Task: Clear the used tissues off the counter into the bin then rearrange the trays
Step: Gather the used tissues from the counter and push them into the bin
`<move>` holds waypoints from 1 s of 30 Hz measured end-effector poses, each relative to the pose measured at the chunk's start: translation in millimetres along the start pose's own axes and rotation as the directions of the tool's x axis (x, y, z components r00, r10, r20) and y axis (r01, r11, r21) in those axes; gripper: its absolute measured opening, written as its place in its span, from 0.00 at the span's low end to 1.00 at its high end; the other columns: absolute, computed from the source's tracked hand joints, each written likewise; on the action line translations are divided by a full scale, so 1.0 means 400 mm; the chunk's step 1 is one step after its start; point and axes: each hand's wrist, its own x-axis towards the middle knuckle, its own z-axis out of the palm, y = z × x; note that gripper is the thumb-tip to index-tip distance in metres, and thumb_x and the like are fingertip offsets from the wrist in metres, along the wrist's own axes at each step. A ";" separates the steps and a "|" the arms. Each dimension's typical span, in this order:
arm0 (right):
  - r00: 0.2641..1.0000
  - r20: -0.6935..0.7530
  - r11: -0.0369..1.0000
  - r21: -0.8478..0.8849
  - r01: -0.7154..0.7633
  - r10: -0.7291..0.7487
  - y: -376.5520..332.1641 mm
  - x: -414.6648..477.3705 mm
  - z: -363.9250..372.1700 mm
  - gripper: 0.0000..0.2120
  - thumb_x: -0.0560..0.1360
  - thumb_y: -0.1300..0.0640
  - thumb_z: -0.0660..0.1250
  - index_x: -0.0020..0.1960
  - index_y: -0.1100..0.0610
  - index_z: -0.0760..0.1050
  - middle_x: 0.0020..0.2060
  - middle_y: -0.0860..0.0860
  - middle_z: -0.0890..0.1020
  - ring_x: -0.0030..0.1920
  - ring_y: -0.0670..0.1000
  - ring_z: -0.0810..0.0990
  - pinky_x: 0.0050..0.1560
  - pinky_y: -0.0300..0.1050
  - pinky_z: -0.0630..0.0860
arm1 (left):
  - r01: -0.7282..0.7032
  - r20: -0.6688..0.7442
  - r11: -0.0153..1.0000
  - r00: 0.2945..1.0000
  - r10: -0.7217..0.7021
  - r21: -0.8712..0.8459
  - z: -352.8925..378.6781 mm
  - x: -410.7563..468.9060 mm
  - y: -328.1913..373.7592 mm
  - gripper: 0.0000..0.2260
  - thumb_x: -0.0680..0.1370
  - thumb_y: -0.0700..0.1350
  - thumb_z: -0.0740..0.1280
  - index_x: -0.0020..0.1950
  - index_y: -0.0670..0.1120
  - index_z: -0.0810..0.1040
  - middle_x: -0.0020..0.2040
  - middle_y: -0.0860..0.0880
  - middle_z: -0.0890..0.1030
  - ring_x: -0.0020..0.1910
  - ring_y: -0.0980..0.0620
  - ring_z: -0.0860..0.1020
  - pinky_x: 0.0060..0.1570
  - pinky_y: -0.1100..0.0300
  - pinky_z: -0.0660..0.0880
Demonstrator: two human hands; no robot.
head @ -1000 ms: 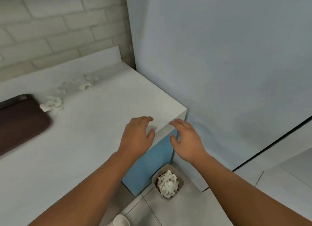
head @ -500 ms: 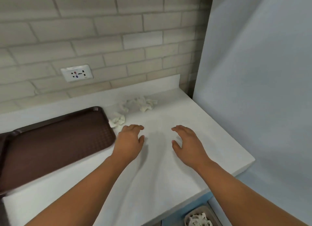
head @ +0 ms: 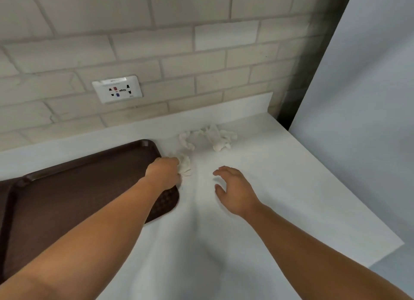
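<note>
- Reached with the left hand (head: 164, 173) across the far right corner of the brown tray (head: 78, 187), forearm lying over the tray's right end.
- Gripped the near edge of a crumpled tissue (head: 185, 165) in the curled left fingers, knuckles up, fingertips hidden under the hand.
- Found that tissue lying on the white surface (head: 280, 198), just beside the tray's far right corner and touching the left hand.
- Held the right hand (head: 235, 189) palm down over the surface, to the right of the gripped tissue and clear of it.
- Kept the right fingers (head: 224, 170) spread and loosely bent, thumb out to the side, holding nothing; could not tell whether touching the surface or just above it.
- Noted further tissues (head: 220, 139) in a loose cluster farther back, near the surface's low rear lip and apart from both hands.
- Noted the tray flat on the left part of the surface, its long side running toward the left edge of view.
- Noted a wall socket (head: 117, 89) on the brick wall (head: 179, 41) above the tray, and a blue-grey panel (head: 369, 98) standing along the right side of the surface.
</note>
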 end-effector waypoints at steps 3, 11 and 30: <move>1.000 0.016 1.000 -0.001 -0.004 0.004 -0.018 0.049 0.023 0.19 0.77 0.56 0.63 0.68 0.49 0.72 0.68 0.47 0.72 0.71 0.46 0.66 0.70 0.42 0.66 | -0.016 0.018 1.000 1.000 0.016 -0.008 0.014 0.023 0.000 0.17 0.80 0.44 0.64 0.69 0.47 0.73 0.63 0.46 0.78 0.61 0.45 0.76 0.62 0.54 0.74; 0.996 0.081 0.998 -0.054 -0.024 0.029 -0.071 0.169 0.096 0.25 0.78 0.53 0.63 0.74 0.54 0.65 0.71 0.50 0.70 0.72 0.52 0.65 0.71 0.46 0.65 | -0.022 -0.220 0.906 0.972 -0.079 -0.422 -0.045 0.018 -0.088 0.14 0.81 0.41 0.58 0.65 0.45 0.76 0.60 0.44 0.80 0.56 0.44 0.78 0.53 0.56 0.72; 0.950 0.289 0.914 -0.342 0.219 -0.120 -0.162 0.348 0.219 0.19 0.81 0.55 0.60 0.72 0.54 0.67 0.62 0.55 0.74 0.58 0.56 0.76 0.59 0.49 0.75 | 0.056 -0.149 0.517 0.926 -0.346 -0.854 -0.058 -0.088 -0.204 0.19 0.82 0.58 0.58 0.42 0.50 0.81 0.29 0.54 0.77 0.28 0.58 0.76 0.36 0.58 0.70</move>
